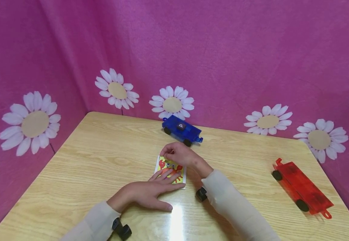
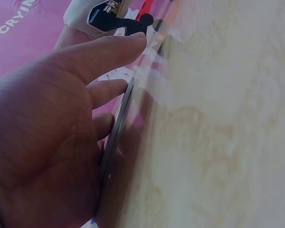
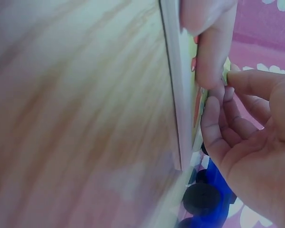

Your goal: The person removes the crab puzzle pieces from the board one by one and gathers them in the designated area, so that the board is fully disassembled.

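A small crab picture board [image 1: 162, 164], yellow with a red crab and a pale border, lies flat in the middle of the table. My left hand [image 1: 150, 194] rests across its lower part, fingers spread and straight, the thumb over the tabletop. At the board's top edge is my right hand [image 1: 179, 154], its fingers curled. In the right wrist view, the thumb and fingertips of the right hand [image 3: 251, 118] pinch a small yellow piece [image 3: 226, 69] by the board's surface. Part of the crab is hidden under the left fingers.
Behind the board stands a blue toy car base [image 1: 182, 130] with black wheels and a dark block marked P. A red toy car base [image 1: 304, 187] stands at the right of the wooden table [image 1: 102, 147]. A pink flowered curtain [image 1: 210, 60] hangs behind the table.
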`<state>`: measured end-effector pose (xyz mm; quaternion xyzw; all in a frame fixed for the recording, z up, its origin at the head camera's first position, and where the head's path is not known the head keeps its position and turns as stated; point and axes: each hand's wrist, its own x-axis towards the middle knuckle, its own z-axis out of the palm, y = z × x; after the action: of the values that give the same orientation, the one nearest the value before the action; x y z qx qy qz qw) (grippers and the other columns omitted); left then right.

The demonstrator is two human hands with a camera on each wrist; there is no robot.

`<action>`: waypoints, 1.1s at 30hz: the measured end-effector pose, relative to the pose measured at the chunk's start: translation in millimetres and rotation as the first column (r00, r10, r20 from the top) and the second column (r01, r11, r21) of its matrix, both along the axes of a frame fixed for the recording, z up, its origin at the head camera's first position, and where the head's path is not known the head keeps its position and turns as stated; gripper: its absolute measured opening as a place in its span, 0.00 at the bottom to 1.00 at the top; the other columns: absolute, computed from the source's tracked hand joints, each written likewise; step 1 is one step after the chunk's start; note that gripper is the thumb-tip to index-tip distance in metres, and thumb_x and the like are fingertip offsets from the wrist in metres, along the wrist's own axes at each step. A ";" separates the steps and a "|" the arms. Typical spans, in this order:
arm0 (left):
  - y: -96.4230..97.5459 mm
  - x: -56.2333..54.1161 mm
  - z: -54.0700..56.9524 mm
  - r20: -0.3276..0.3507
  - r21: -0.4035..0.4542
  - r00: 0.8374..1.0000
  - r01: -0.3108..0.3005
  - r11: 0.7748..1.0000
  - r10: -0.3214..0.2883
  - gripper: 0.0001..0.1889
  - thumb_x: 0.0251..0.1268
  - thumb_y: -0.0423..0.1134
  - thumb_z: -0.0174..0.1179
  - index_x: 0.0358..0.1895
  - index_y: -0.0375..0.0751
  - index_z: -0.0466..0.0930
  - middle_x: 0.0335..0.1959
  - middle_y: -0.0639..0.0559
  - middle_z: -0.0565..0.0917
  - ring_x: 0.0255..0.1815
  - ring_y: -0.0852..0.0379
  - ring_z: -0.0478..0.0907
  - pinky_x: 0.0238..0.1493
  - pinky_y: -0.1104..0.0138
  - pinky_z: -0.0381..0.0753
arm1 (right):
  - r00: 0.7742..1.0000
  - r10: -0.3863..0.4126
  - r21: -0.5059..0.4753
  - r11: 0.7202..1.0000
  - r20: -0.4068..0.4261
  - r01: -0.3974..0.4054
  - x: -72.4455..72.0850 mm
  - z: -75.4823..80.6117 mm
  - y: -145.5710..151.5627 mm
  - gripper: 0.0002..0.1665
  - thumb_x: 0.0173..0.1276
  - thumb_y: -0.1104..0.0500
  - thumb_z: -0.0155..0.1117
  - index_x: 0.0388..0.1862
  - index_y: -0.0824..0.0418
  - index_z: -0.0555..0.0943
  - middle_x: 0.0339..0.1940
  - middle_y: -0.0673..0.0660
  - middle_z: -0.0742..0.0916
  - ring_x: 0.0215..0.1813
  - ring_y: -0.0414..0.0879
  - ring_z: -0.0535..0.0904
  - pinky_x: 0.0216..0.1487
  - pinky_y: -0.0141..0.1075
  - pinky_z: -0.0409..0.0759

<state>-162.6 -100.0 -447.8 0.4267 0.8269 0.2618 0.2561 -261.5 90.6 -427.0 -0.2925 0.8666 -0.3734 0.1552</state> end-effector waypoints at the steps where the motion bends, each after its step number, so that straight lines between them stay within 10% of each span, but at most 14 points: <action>1: 0.6 -0.2 0.4 0.003 -0.002 1.000 0.001 1.000 -0.001 0.38 0.74 0.63 0.56 0.83 0.62 0.56 0.85 0.51 0.42 0.83 0.48 0.26 0.78 0.46 0.29 | 1.000 0.001 0.004 1.000 -0.003 -0.001 0.1 0.6 0.4 0.08 0.77 0.67 0.60 0.45 0.62 0.87 0.36 0.50 0.87 0.40 0.43 0.78 0.47 0.35 0.80; 33: 0.2 -1.4 1.3 -0.006 -0.014 1.000 0.018 1.000 -0.018 0.39 0.75 0.61 0.57 0.83 0.60 0.55 0.85 0.50 0.42 0.83 0.48 0.24 0.78 0.47 0.28 | 0.997 -0.073 0.082 0.994 -0.026 0.075 2.0 5.0 -8.0 0.08 0.73 0.67 0.63 0.39 0.61 0.89 0.29 0.48 0.87 0.34 0.42 0.76 0.35 0.32 0.75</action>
<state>-164.0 -99.8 -446.5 0.4330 0.8258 0.2523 0.2586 -259.6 82.6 -422.0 -0.2577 0.8933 -0.3392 0.1433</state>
